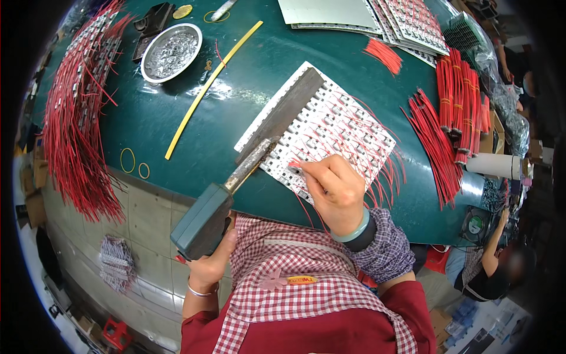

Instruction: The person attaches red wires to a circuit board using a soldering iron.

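My left hand (209, 268) is closed round the grip of a green soldering gun (203, 221). Its metal barrel slants up to the right, and the bent tip rests at or just over a white circuit board panel (354, 138). Rows of small components and thin red wires cover that panel. Along its upper left side lies a dark flat bar (283, 112). Over the panel's lower part, my right hand (336, 189) pinches a few red wires (295, 163) close to the soldering tip. Whether tip and wire touch is too small to tell.
A metal bowl of silvery solder (172, 53) stands upper left, beside a yellow strip (212, 88). Wired panels (82, 118) hang over the left table edge. Red wire bundles (457, 100) and stacked panels (407, 23) lie right and far. Another person (495, 265) sits at the right.
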A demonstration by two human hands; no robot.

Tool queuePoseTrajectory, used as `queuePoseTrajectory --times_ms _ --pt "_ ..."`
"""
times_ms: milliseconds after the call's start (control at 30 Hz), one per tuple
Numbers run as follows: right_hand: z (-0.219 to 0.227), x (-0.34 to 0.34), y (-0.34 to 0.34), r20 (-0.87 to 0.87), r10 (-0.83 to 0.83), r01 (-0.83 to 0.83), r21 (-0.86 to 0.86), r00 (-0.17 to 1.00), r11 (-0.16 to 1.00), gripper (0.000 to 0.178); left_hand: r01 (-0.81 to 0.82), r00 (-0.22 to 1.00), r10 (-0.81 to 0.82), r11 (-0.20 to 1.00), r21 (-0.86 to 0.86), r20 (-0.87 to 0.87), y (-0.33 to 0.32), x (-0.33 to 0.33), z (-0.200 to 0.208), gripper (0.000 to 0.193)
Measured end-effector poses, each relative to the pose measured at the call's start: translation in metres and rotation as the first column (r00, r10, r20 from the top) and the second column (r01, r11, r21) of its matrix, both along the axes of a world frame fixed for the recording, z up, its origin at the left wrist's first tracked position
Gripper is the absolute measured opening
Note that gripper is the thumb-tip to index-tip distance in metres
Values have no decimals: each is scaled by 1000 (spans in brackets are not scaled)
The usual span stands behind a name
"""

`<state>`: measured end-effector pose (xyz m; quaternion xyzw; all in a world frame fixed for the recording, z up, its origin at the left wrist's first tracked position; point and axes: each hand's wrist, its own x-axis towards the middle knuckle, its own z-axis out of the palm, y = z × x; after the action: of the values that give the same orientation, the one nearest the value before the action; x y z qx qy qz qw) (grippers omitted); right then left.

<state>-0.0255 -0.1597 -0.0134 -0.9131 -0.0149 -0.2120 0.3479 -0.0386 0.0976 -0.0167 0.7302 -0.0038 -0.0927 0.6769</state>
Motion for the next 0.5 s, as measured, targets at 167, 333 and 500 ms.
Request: queuePoseTrajectory --times_ms 167,333,500 --pt "-15 -1 5 -5 -9 9 -39 1000 999 24 68 997 -68 998 16 -31 2 -3 3 44" --pt "-17 3 5 22 21 -20 -66 1000 998 22 11 1000 -11 991 133 0 3 -5 0 18" --pt "-16 4 4 -2 6 -6 -43 1000 999 20 30 999 -36 986 166 31 1 -4 -1 13"
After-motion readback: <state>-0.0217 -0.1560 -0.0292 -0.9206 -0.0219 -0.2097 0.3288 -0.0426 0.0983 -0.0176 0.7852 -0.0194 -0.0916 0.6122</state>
